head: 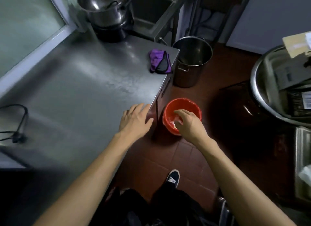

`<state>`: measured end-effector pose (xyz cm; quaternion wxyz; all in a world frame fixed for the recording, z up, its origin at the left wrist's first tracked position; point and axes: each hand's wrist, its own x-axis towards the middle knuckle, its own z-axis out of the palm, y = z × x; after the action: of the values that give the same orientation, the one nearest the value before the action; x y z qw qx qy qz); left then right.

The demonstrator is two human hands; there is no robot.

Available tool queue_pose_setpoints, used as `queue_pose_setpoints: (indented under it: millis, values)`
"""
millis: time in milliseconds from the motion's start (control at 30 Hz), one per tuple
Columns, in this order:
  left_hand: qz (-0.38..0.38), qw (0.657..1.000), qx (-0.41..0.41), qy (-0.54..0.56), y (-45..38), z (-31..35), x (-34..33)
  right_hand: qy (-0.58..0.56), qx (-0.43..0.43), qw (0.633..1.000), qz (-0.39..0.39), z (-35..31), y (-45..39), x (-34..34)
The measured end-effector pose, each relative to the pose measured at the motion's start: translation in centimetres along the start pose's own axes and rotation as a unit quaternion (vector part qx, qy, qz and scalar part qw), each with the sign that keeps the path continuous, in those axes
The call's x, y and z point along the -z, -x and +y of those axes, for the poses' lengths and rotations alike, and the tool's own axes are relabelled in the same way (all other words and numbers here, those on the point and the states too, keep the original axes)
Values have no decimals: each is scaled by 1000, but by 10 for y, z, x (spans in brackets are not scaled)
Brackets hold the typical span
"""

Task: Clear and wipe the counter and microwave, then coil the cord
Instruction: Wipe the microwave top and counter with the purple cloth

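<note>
My left hand (134, 119) rests flat with straight fingers on the right edge of the steel counter (80, 91). My right hand (188, 123) hangs over a red bin (183, 102) on the floor beside the counter, fingers curved downward. A white scrap (175, 123) shows just under its fingertips, inside the bin; I cannot tell whether the hand pinches it. A purple cloth (159, 61) lies crumpled near the counter's far right corner. A black cord (20, 123) with its plug lies at the counter's left edge.
Stacked steel pots (104, 10) stand at the back of the counter. A tall steel pot (191, 60) sits on the brown tiled floor beyond the bin. A large steel basin (262, 91) with boxes fills the right side. My shoe (173, 178) is below.
</note>
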<state>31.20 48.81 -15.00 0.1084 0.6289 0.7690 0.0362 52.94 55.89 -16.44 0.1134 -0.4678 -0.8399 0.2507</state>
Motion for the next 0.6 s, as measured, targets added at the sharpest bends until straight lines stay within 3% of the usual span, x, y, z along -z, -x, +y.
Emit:
queue_pose_setpoints:
  millis: [267, 600]
  values:
    - [7, 998, 44, 36, -49, 17, -5, 21, 21, 999, -15, 35, -61, 23]
    - [11, 988, 95, 118, -165, -18, -28, 37, 23, 997, -65, 51, -188, 9]
